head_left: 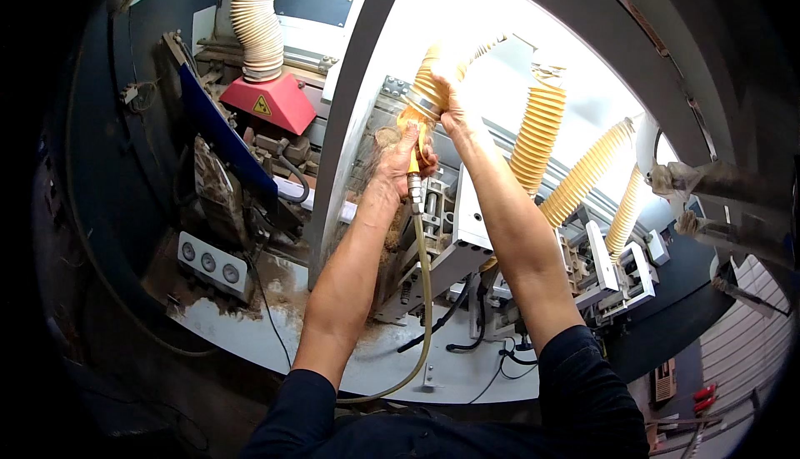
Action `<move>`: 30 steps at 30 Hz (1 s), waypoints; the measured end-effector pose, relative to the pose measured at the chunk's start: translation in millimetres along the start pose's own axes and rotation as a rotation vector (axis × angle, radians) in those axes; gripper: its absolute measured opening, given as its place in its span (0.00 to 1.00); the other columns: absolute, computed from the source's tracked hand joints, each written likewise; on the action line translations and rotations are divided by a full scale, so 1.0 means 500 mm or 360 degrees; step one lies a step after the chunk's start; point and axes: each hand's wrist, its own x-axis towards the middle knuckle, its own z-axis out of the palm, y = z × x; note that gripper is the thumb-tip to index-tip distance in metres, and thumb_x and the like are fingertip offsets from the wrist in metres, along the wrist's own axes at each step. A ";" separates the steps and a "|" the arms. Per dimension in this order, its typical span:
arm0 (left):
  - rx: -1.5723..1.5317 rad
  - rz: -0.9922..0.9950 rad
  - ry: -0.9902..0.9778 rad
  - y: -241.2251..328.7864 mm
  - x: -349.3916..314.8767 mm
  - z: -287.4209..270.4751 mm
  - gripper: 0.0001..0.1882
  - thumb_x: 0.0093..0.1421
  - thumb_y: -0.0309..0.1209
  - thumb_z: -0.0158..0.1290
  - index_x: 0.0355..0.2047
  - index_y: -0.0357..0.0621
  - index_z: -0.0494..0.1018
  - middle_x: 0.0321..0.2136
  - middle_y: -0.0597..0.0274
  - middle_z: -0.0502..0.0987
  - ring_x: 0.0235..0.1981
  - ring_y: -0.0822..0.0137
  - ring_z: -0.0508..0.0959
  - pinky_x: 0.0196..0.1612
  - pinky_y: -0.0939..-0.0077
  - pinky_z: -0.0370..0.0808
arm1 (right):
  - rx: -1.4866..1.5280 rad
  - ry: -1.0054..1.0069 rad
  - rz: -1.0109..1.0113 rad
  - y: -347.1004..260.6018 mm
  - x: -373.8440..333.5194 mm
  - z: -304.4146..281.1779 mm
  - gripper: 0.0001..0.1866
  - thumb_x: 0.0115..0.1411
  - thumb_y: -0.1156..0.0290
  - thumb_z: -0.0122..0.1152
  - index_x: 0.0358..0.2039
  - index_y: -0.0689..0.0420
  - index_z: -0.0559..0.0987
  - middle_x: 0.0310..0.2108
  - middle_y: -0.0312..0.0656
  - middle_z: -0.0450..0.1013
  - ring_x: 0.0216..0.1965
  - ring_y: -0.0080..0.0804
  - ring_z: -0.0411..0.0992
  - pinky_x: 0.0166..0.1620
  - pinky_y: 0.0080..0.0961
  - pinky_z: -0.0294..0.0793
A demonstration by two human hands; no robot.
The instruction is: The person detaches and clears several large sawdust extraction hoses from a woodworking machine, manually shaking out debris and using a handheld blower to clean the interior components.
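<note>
In my left hand point(392, 163) is a yellow air blow gun point(413, 161), its handle gripped by closed fingers. A metal coupling point(415, 190) joins it to a thin olive air hose point(427, 292) that hangs down between my forearms. My right hand point(452, 107) is closed round the lower end of a ribbed yellowish extraction hose point(427, 90), near its clamp. The blow gun's tip is close to this hose's end, and I cannot make it out. Wood dust point(385, 135) clings to the machine parts beside my left hand.
A grey upright frame post point(346, 125) stands left of my arms. Beyond it are a red hood point(268, 102), a blue panel point(218, 125) and a white box with three round dials point(213, 265). More ribbed hoses point(537, 138) and white machine units point(473, 217) stand at right.
</note>
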 end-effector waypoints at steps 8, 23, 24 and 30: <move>0.0267 -0.0035 0.0025 0.023 0.008 0.018 0.16 0.60 0.45 0.52 0.31 0.46 0.69 0.18 0.65 0.74 0.18 0.71 0.77 0.20 0.78 0.78 | 0.0006 -0.0186 0.0067 -0.005 0.015 -0.031 0.27 0.41 0.78 0.71 0.43 0.63 0.73 0.35 0.41 0.74 0.36 0.34 0.74 0.42 0.35 0.76; 0.0063 -0.0054 -0.0080 -0.021 0.013 0.000 0.18 0.59 0.46 0.53 0.33 0.42 0.69 0.17 0.68 0.73 0.18 0.69 0.76 0.23 0.72 0.80 | -0.0162 -0.0298 0.0098 -0.010 -0.029 -0.042 0.22 0.45 0.72 0.70 0.41 0.61 0.74 0.36 0.40 0.74 0.38 0.31 0.72 0.43 0.31 0.72; 0.0026 -0.0027 -0.0099 -0.006 0.019 -0.009 0.18 0.59 0.46 0.53 0.33 0.43 0.69 0.17 0.68 0.72 0.17 0.70 0.76 0.22 0.73 0.79 | -0.0113 -0.0392 0.0111 -0.008 -0.032 -0.029 0.22 0.45 0.72 0.70 0.41 0.61 0.74 0.37 0.40 0.74 0.38 0.31 0.72 0.43 0.32 0.72; 0.0050 0.0089 0.0095 -0.023 -0.015 0.032 0.17 0.59 0.45 0.54 0.33 0.44 0.68 0.16 0.68 0.72 0.18 0.69 0.76 0.25 0.73 0.80 | -0.0124 -0.0208 0.0161 -0.009 0.002 -0.068 0.25 0.45 0.70 0.71 0.44 0.61 0.73 0.37 0.40 0.73 0.39 0.32 0.71 0.46 0.34 0.70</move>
